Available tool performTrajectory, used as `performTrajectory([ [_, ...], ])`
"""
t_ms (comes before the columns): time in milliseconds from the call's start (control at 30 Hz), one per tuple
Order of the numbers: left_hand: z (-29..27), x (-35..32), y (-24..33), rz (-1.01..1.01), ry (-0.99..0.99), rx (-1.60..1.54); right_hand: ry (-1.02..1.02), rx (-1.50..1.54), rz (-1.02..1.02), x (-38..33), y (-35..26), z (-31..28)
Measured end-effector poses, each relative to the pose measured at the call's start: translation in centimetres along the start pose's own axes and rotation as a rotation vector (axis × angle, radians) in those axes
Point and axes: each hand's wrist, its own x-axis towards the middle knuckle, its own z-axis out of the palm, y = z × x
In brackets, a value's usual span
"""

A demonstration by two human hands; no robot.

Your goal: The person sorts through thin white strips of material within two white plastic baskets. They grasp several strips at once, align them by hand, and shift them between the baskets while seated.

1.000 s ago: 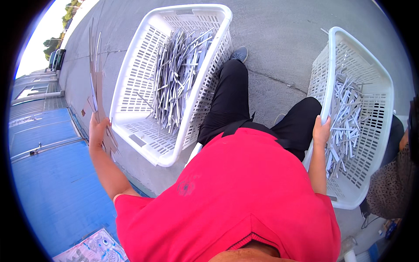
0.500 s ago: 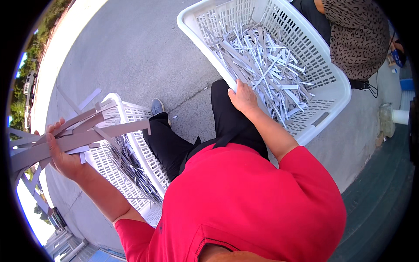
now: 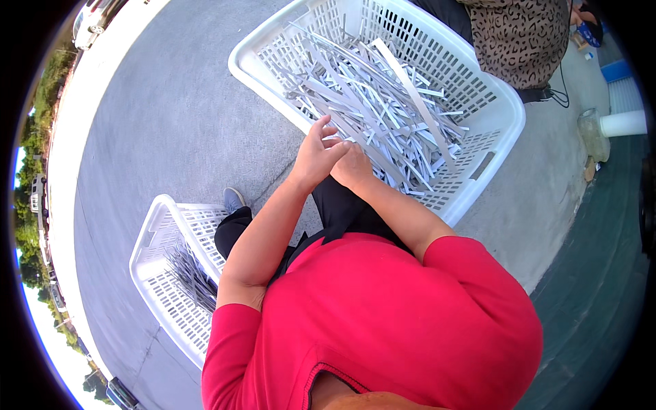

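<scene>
A large white plastic basket (image 3: 486, 171) holds a loose heap of thin grey and white strips (image 3: 383, 113), with long strips lying across the top. My left hand (image 3: 316, 156) is over its near rim, fingers apart and nothing in them. Just beside it, partly covered by it, my right hand (image 3: 352, 167) is curled at the same rim, gripping the basket edge. To my left stands a second white basket (image 3: 147, 249) with a smaller bundle of strips (image 3: 190, 277) inside.
At the upper right, a person in a leopard-print top (image 3: 523, 44) sits close to the large basket. A white pipe (image 3: 623, 123) runs by a concrete block at the right. My shoe (image 3: 234, 199) rests on the concrete ground between the baskets. Parked vehicles line the far left.
My left hand has swung from the far left to the large basket and let go of its bunch of strips, which now lies on the heap. My right hand stays at the rim.
</scene>
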Motion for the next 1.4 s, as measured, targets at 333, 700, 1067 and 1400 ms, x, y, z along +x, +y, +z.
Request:
performTrajectory([
  [333,-13.6,-15.8,-9.6,0.024,0.857,-0.307,-0.064,-0.015,0.025,0.1,-0.9,-0.6],
  [700,-19.6,-37.8,-23.7,-0.271,1.754,-0.311,-0.094,-0.143,-0.029,0.4,-0.9,0.7],
  [1067,-17.1,-39.0,-33.4,-0.881,1.339,0.137,-0.093,-0.260,0.007,0.6,-1.9,1.2],
  [1400,-21.2,-34.6,-33.4,-0.747,1.046,0.687,-0.057,-0.346,0.001,0.9,-1.0,2.0],
])
